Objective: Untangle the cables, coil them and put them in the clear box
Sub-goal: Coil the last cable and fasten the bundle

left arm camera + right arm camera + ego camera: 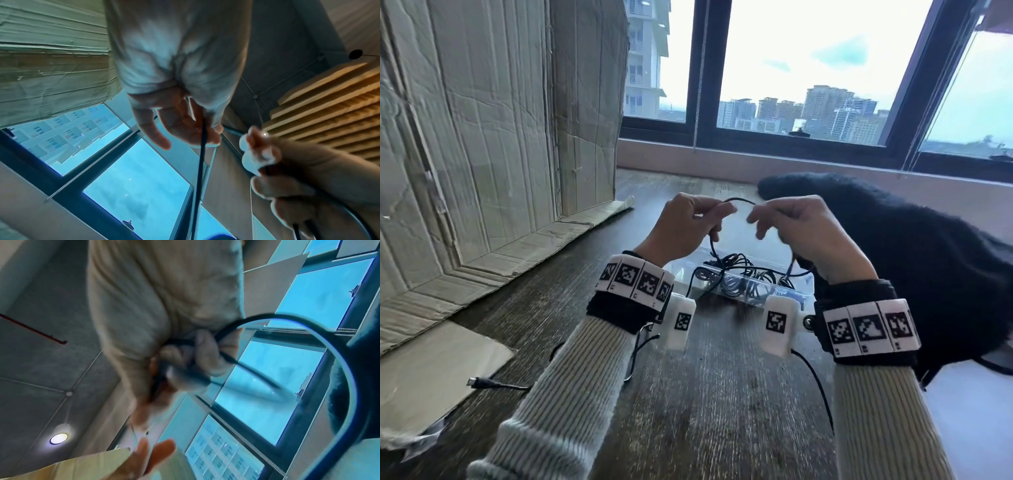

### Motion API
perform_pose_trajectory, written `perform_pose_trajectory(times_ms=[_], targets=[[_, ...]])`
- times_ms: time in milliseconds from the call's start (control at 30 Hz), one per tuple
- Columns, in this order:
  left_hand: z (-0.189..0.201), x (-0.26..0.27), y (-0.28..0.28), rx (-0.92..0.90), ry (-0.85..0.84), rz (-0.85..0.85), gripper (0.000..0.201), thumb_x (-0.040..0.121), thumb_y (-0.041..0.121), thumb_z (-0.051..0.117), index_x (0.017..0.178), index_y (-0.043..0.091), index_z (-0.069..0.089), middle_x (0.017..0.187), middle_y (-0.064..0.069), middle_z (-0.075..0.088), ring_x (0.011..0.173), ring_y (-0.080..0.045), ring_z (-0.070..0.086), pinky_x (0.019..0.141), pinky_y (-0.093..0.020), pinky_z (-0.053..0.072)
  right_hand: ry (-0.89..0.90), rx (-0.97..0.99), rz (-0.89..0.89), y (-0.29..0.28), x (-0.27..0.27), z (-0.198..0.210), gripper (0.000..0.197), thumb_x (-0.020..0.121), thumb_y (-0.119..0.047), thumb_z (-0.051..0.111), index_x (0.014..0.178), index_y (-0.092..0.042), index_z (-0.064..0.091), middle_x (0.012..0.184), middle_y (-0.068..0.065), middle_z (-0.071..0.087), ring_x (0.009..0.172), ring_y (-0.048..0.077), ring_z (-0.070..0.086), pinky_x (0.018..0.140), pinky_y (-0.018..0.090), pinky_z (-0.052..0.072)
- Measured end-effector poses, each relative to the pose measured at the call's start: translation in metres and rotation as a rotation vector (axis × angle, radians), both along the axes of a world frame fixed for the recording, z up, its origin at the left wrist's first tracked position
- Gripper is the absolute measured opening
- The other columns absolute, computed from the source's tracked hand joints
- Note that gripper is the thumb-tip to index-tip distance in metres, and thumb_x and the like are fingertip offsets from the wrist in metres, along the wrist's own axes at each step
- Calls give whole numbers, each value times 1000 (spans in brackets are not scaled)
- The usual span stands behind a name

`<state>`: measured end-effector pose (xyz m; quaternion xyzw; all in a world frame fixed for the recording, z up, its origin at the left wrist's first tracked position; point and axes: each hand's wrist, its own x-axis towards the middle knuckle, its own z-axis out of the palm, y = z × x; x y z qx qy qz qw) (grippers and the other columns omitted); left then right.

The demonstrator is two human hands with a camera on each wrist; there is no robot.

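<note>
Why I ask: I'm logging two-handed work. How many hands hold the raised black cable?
2. The left hand pinches the black cable at the arc's left end; the right hand pinches its right end, both above the clear box. No other hand is in view.

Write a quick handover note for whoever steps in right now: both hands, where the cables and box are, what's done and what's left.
Left hand and right hand each pinch the same black cable, raised in a loop above the clear box.
The box sits on the wooden table and holds a bundle of cables; the held cable trails down into it.
Whether the bundle is coiled or still tangled is unclear.
Left: finish coiling the held cable and lay it in the box.
</note>
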<state>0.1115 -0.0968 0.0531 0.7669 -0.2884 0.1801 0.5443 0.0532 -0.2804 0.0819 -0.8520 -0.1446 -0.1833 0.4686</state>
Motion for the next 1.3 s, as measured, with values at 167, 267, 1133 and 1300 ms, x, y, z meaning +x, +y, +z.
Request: perform_pose_trajectory(times_ms=[167,267,1133,1300], targets=[[-12,-1,-10,122,136,-281,28,101,14,42,80,8,59,61,2,45,49,2,42,54,-12,38,-216,258,-286,-17,6,3,27,88,-9,57,73,-24,73,58,-10,58,52,3,46,51,13,39],[-26,4,-20,233,182,-326,33,102,17,39,70,16,50,59,5,41,48,0,36,52,-16,33,-281,494,-401,-30,2,11,26,91,-15,57,71,-26,69,60,-9,55,48,1,41,50,14,38],[13,3,34,-106,73,40,26,102,19,41,83,11,58,80,7,65,56,-11,63,59,-22,50,275,-322,-249,-46,-28,21,25,86,-35,66,72,-16,76,85,11,73,92,31,66,84,37,51],[27,-6,35,-487,307,-183,34,99,8,29,69,13,42,114,-11,66,111,-23,64,89,-38,55,326,-575,-338,-23,-16,21,46,87,-54,58,86,-11,73,89,5,70,86,21,63,75,29,46]])
